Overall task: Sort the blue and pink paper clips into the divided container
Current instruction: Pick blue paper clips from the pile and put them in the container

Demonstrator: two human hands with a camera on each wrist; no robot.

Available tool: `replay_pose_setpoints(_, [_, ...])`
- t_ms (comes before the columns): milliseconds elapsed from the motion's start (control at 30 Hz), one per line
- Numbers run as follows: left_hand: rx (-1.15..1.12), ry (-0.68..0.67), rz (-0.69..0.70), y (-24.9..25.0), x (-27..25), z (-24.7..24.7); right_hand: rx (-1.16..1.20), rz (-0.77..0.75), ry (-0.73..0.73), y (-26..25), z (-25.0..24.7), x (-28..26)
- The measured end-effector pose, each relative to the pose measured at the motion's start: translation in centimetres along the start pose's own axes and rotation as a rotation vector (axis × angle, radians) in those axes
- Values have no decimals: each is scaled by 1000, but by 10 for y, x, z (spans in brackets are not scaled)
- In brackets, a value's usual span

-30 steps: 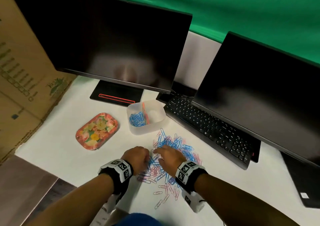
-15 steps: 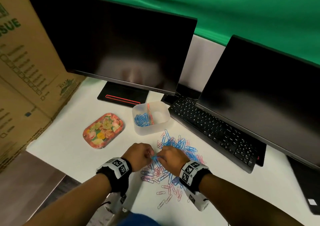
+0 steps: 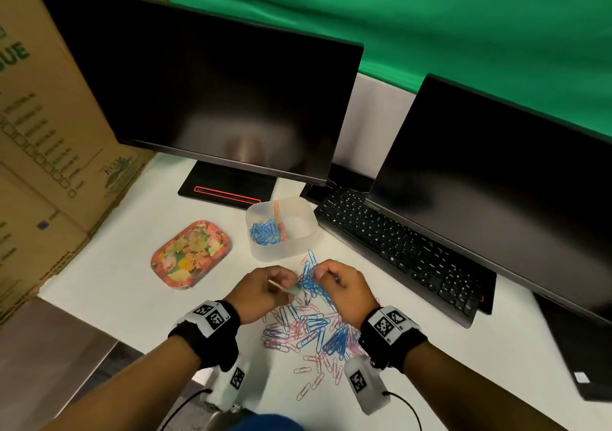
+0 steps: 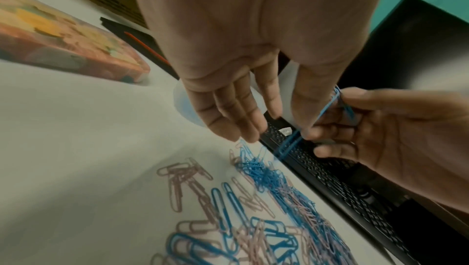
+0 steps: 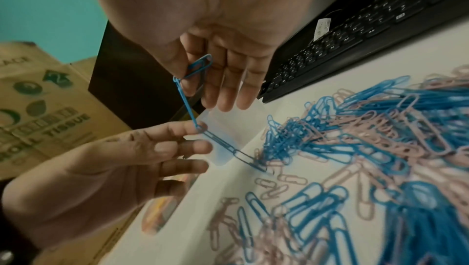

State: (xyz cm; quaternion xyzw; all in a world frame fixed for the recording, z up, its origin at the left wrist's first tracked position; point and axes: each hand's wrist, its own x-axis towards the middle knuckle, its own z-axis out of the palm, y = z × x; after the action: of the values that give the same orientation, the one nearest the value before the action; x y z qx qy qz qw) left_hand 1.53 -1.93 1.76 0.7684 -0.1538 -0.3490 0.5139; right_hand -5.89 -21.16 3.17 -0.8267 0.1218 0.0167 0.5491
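A loose pile of blue and pink paper clips [image 3: 311, 328] lies on the white table in front of me. Behind it stands the translucent divided container [image 3: 281, 252], with blue clips [image 3: 263, 232] in its left half and a few pink clips [image 3: 280, 218] along the divider. Both hands hover over the far end of the pile. My right hand [image 5: 187, 76] pinches the top of a chain of linked blue clips [image 5: 187, 104]. My left hand [image 4: 289, 126] pinches the same chain lower down at thumb and forefinger. The chain's tail [image 5: 250, 161] reaches the pile.
A floral tin [image 3: 190, 255] lies left of the container. A black keyboard [image 3: 397, 248] borders the pile on the right, under two dark monitors [image 3: 215, 99] [image 3: 496, 182]. Cardboard boxes [image 3: 39, 132] wall off the left. The table edge runs at lower left.
Both hands rose off the pile and came together, drawing a chain of blue clips up between them. The head view shifted slightly.
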Motion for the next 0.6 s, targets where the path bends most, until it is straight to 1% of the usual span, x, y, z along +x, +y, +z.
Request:
replay_pose_setpoints(133, [-16,4,109,15,-2,8,107,0,-3,-13,1,4])
replay_pose_setpoints(200, [-19,55,193,26,-3,10,135,2,-10,-20,4,8])
replay_pose_setpoints(267, [-63,126,240,35,-3,8,167,-10,-3,-27,5,11])
replay_pose_setpoints(333, [-114,180,248,41,-3,3,191,-41,16,-38,4,14])
replay_pose_setpoints(433, [-138,214,252,56,-5,-8,232,-67,36,-49,1,18])
replay_pose_setpoints(600, [-145,301,277,87,0,-39,247,-20,71,-47,-8,18])
